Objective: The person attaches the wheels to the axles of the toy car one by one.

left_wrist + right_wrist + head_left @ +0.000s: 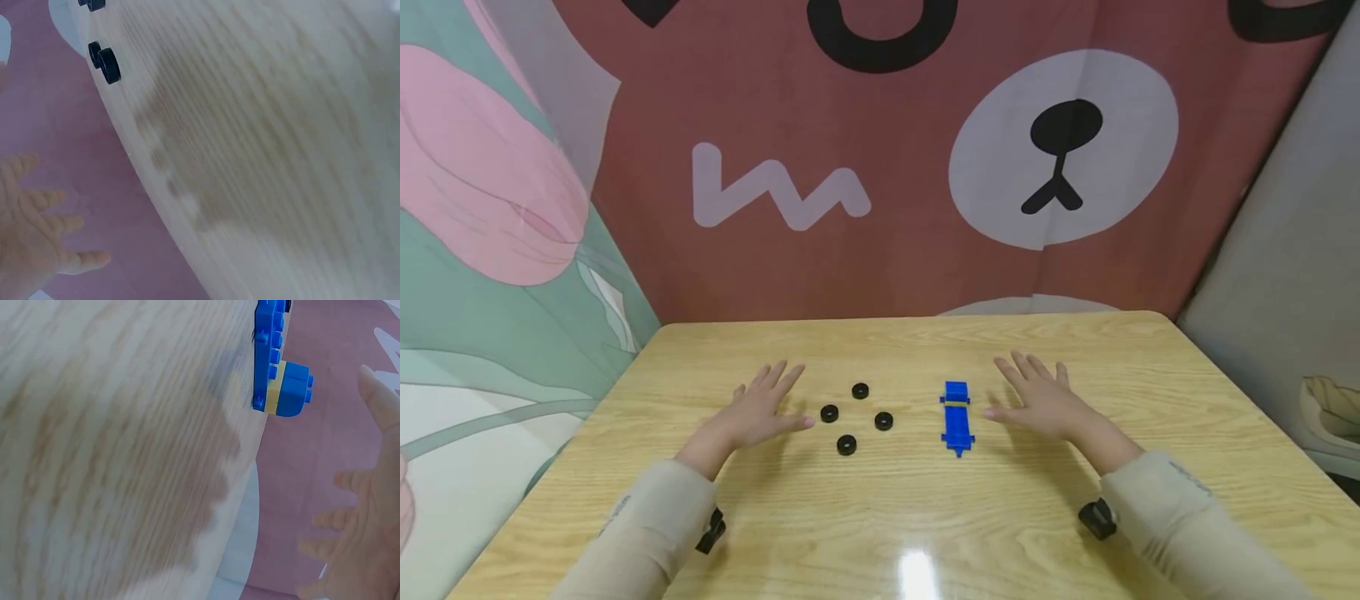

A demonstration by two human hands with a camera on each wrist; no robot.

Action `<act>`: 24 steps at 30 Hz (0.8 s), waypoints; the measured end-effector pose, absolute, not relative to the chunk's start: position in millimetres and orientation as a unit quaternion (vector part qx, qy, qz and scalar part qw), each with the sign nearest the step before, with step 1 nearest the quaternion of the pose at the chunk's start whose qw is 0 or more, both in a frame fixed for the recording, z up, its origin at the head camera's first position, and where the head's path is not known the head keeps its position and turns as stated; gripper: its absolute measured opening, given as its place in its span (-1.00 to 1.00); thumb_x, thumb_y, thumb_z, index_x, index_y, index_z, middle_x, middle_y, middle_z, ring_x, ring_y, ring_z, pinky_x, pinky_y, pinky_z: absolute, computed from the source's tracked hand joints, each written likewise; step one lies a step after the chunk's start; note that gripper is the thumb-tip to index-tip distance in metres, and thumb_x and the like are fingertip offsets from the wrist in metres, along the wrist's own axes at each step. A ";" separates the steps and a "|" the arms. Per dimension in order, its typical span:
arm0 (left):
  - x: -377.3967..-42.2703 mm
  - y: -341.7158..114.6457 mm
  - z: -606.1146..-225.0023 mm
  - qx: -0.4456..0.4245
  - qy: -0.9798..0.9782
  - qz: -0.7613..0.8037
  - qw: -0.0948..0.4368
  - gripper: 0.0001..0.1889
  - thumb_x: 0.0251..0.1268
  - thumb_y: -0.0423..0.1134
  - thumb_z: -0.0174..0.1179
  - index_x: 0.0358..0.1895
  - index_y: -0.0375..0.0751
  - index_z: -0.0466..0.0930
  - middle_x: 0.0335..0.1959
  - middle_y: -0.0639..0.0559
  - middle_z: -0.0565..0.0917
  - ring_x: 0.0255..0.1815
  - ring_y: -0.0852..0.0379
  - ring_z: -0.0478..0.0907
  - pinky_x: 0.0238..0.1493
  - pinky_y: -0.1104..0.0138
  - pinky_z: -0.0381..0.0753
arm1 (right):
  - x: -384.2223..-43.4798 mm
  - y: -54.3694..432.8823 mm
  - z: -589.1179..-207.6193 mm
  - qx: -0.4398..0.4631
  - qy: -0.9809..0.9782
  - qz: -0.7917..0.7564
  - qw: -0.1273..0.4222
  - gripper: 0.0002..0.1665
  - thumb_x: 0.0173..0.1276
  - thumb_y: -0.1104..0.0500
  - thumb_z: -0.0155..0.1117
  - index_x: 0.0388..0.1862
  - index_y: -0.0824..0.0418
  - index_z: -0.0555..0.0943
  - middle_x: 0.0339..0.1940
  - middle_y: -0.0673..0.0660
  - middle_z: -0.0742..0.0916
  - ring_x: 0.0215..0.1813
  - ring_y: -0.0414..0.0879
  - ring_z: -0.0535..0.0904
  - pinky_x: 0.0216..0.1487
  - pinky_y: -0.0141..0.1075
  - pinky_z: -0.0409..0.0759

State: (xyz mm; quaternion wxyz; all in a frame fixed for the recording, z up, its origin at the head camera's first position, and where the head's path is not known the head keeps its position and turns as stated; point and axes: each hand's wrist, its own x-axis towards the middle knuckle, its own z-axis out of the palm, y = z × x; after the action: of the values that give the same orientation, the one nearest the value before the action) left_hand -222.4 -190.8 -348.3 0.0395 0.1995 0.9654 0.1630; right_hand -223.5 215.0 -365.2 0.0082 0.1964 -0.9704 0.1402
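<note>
Fingers spread, my left hand [757, 416] hovers over the table to the left of several small black toy wheels [846, 445]. Its thumb tip points at the nearest wheel [829, 413], and the hand holds nothing. My right hand [1043, 405], spread as well, is in the air just right of a blue toy-brick car base [957, 427]. In the right wrist view the car base [264, 350] shows studs along its top. A yellow layer [274, 387] and a rounded blue brick [294, 390] are stacked at one end. The right palm is bare.
The light wooden table [880, 517] has a far edge close against a hanging cloth [880, 267] with a bear print. A pale green and pink floral cloth [490, 250] hangs at the left. Each wrist carries a small black device [1097, 518] below the sleeve.
</note>
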 end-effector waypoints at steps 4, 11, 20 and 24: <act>-222.4 -192.5 -351.5 0.202 0.961 0.181 0.054 -0.06 -0.04 0.34 -0.02 0.35 -0.06 -0.15 0.33 -0.22 -0.15 0.29 -0.24 -0.25 0.03 -0.29 -0.20 | -222.9 214.6 -366.0 0.209 -0.966 0.153 0.000 0.06 0.06 -0.40 -0.05 0.34 0.23 -0.03 0.30 0.38 0.05 0.26 0.33 -0.10 0.08 0.27 -0.31; -227.0 -195.1 -357.8 0.205 0.953 0.216 0.053 -0.15 0.04 0.07 0.13 0.34 -0.12 -0.12 0.31 -0.25 -0.08 0.26 -0.24 -0.11 0.03 -0.27 -0.08 | -225.1 209.9 -366.3 0.229 -0.953 0.198 -0.023 0.09 0.04 -0.35 0.06 0.34 0.26 -0.07 0.30 0.39 0.04 0.27 0.30 -0.10 0.15 0.18 -0.23; -236.0 -189.5 -367.5 0.240 0.935 0.256 0.054 -0.23 0.06 -0.19 0.18 0.30 -0.29 -0.04 0.25 -0.30 0.08 0.24 -0.21 0.01 0.17 -0.01 0.00 | -230.4 200.1 -370.3 0.239 -0.942 0.230 -0.057 0.13 -0.02 -0.23 0.23 0.35 0.22 -0.10 0.32 0.34 0.02 0.27 0.28 -0.10 0.13 0.20 -0.08; -237.9 -183.4 -368.4 0.251 0.930 0.262 0.062 -0.25 0.06 -0.24 0.18 0.29 -0.34 -0.01 0.24 -0.29 0.12 0.23 -0.20 0.04 0.18 0.02 0.02 | -231.1 198.2 -373.5 0.251 -0.937 0.235 -0.062 0.17 -0.07 -0.22 0.28 0.34 0.25 -0.09 0.31 0.33 0.07 0.28 0.25 -0.07 0.16 0.15 -0.05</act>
State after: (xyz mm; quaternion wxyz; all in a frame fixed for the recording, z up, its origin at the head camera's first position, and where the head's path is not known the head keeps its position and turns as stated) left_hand -237.9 -183.4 -368.4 0.0623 0.2513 0.9297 0.2620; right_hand -231.1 198.2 -373.5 -0.0623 0.2511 -0.9370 0.2346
